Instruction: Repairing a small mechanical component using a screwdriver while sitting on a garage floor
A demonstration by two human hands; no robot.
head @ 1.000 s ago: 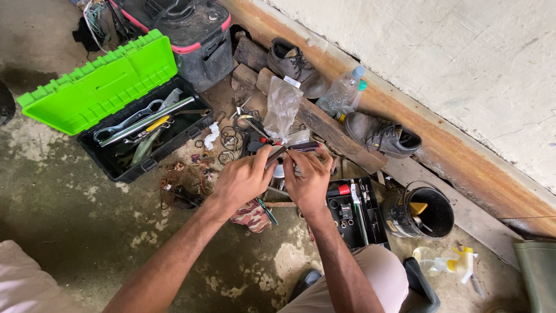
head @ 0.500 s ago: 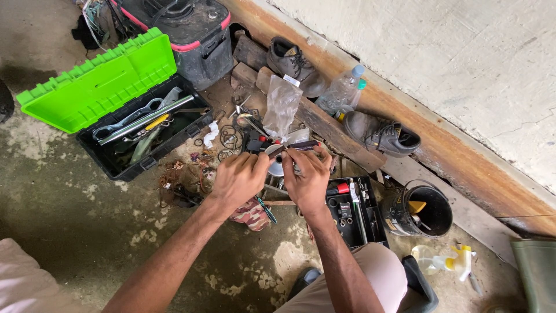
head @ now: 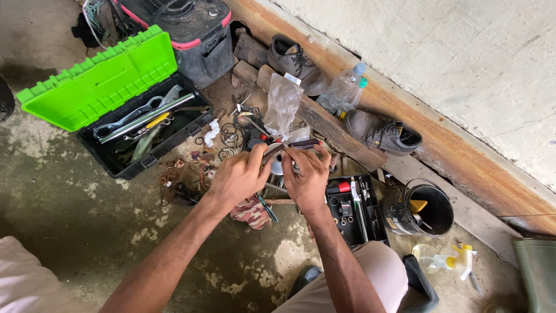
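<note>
The person is sitting low over a concrete floor [head: 69, 208] and is working on a small dark tool [head: 295, 145] held between both hands, just above the clutter at the middle of the view. The left hand [head: 237, 177] is closing around the near end of that tool, fingers curled and thumb on top, while the right hand [head: 307, 174] is pinching its far end, where a reddish tip seems to be showing; what exactly the tool is stays too small to tell. To do this well, I judge the left hand should be acting as the anchor, staying braced and unmoving, while the right hand is doing the fine turning or pulling in short, controlled moves, keeping the piece over the floor so that anything dropped is landing near the loose metal rings [head: 229, 139] at ten o'clock from the hands. The open green toolbox [head: 98, 87] is lying at ten o'clock, farther out, with long wrenches inside. A black parts tray [head: 353, 211] is sitting at four o'clock, just beside the right wrist, and a black bucket [head: 425, 208] is standing at three o'clock beyond it. A clear plastic bag [head: 282, 101] is standing at twelve o'clock, with worn shoes [head: 382, 130] along the wooden plank [head: 330, 130].
</note>
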